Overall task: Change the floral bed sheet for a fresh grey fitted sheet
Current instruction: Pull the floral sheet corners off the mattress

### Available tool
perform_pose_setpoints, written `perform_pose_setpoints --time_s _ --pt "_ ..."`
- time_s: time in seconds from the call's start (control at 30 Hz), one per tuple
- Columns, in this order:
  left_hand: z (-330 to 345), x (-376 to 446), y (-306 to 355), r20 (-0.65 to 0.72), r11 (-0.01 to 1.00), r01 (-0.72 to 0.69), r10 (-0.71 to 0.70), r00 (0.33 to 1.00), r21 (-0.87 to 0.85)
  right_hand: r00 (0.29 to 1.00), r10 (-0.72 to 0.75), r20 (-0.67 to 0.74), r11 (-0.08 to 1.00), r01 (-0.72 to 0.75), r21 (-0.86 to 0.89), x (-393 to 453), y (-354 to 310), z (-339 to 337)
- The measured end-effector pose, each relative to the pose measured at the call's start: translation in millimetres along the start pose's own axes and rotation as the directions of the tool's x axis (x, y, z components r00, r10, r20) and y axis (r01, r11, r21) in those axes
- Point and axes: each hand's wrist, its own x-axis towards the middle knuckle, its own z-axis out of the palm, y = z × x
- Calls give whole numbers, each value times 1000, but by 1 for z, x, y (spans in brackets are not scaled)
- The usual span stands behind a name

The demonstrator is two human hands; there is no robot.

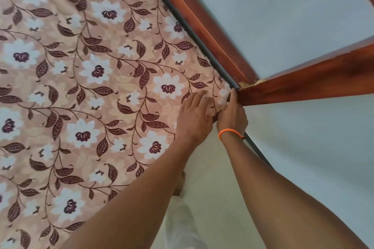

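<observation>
The floral bed sheet [85, 87] is seen spread flat over the bed. Its far corner is gripped by the right hand [232, 115], just beside the reddish wooden bed frame [303, 85]. The left hand [194, 117] is laid on the sheet next to it. An orange cord bracelet [229, 132] is worn on the right wrist.

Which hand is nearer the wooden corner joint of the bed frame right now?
Right. The right hand touches the floral sheet at the mattress corner, right beside the wooden corner joint. The left hand rests on the sheet farther in from the corner.
</observation>
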Motion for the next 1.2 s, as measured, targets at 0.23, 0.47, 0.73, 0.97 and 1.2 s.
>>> perform_pose_setpoints --time_s 0.23,0.47,0.73,0.97,1.2 --pt "3 3 -2 -2 1000 9 -9 1000 3 999 24 -33 1000 -24 4 16 1 0" --pt "-29 3 -7 -61 980 142 -152 987 -136 990 -134 -38 969 139 202 11 -59 -11" --pt "-94 -8 -62 -151 941 320 -334 930 -109 870 -491 37 778 419 469 4 -221 12" --pt "-114 -17 -83 -137 935 344 -354 925 -89 932 -361 37 865 320 387 -14 -198 14" --pt "-101 -21 -81 -94 948 305 -313 945 -94 989 150 -21 976 -144 165 -19 -105 19"
